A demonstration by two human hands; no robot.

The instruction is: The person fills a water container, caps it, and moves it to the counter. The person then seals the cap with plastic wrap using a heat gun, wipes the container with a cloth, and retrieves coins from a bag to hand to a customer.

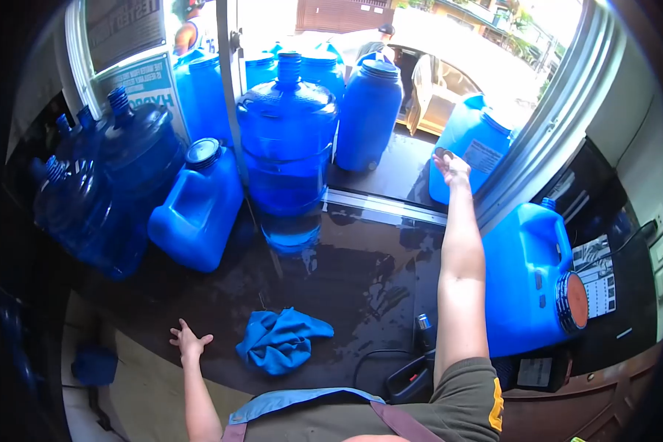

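My right hand (455, 171) is stretched out toward the open window, fingers closed on a small dark round coin-like object (443, 153). Just behind it stands a blue water jug (460, 125) with a printed label. Near the table's front edge, my left hand (189, 344) is held with its fingers spread and nothing in it. To the right of that hand a crumpled blue cloth (283, 341) lies on the wet dark tabletop (353, 272).
A round water bottle (287, 140) and a blue jug (202, 210) stand left of centre, beside several dark blue bottles (136, 144). Another jug (527, 276) is under my right arm. A tall blue container (370, 110) stands at the sill. People and a car (449, 85) are outside.
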